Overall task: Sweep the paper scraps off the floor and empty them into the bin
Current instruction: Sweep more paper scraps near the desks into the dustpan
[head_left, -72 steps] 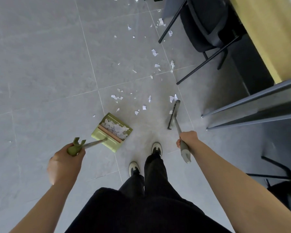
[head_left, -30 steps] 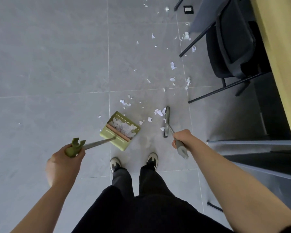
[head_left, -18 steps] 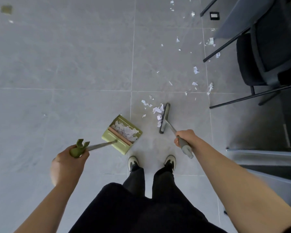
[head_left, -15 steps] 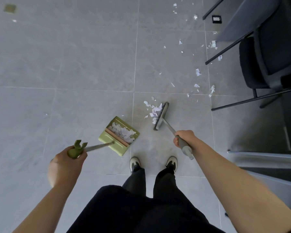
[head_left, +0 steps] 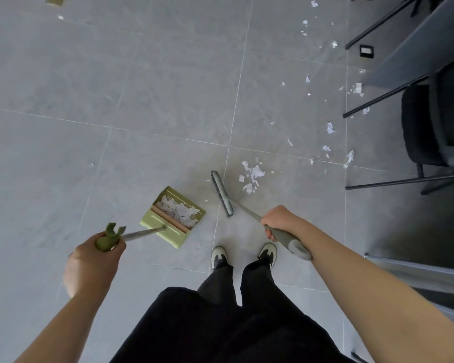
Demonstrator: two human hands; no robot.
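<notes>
The broom head [head_left: 222,193] has swung over since a moment ago. It used to sit on the far side of a little pile of paper scraps [head_left: 250,176], pushing them along. Now it sits between that pile and the green dustpan [head_left: 174,216], so the pile is left behind it. I think that push did not get them in, and the person will have to reach past them and sweep again.

The left hand [head_left: 96,258] grips the dustpan's long handle, and the pan already has scraps in it. The right hand [head_left: 277,221] is wrapped tight round the broom handle. The pile lies ahead of the right hand, just past the broom. More scraps are near the black chair [head_left: 435,127]. I see no bin.
</notes>
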